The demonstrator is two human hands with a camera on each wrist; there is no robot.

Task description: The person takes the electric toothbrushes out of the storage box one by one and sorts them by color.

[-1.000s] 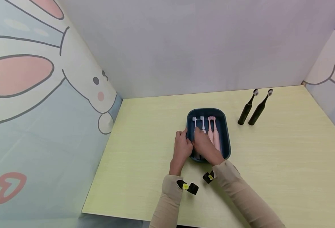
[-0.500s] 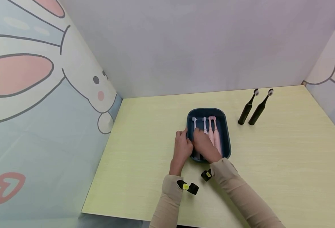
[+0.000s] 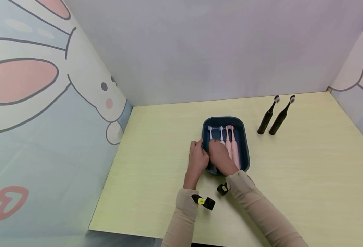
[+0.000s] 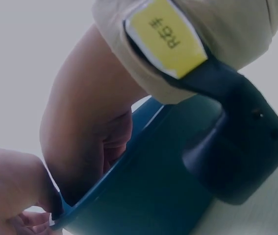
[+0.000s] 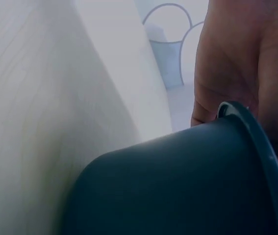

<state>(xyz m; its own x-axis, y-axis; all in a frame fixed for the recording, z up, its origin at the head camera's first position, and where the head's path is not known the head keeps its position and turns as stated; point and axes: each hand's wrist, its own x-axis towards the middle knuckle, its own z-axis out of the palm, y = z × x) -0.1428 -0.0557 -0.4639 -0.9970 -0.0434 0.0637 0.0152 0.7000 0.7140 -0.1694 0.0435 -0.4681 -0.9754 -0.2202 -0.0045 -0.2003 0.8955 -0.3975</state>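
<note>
A dark teal plastic box [image 3: 247, 156] stands on the table, several electric toothbrushes side by side in it. My left hand [image 3: 198, 156] pinches the box's left rim; the left wrist view shows its fingertips over that rim. Inside the box, my right hand [image 3: 220, 154] has curled fingers around the handle of the leftmost white toothbrush [image 3: 210, 133], whose head points away from me. Right of it lie another white toothbrush [image 3: 222, 136] and two pink toothbrushes [image 3: 235, 151]. My right hand covers the lower part of the white ones.
Two black electric toothbrushes [image 3: 265, 120] are on the table at the back right, heads toward the wall. A pale wooden table [image 3: 156, 147] extends around the box. Behind it rises a plain wall [image 3: 200, 51], with a rabbit mural [image 3: 88, 92] on the left.
The second white toothbrush has shifted right, closer to the pink ones. My right hand and forearm have moved slightly left; my left hand stays at the rim.
</note>
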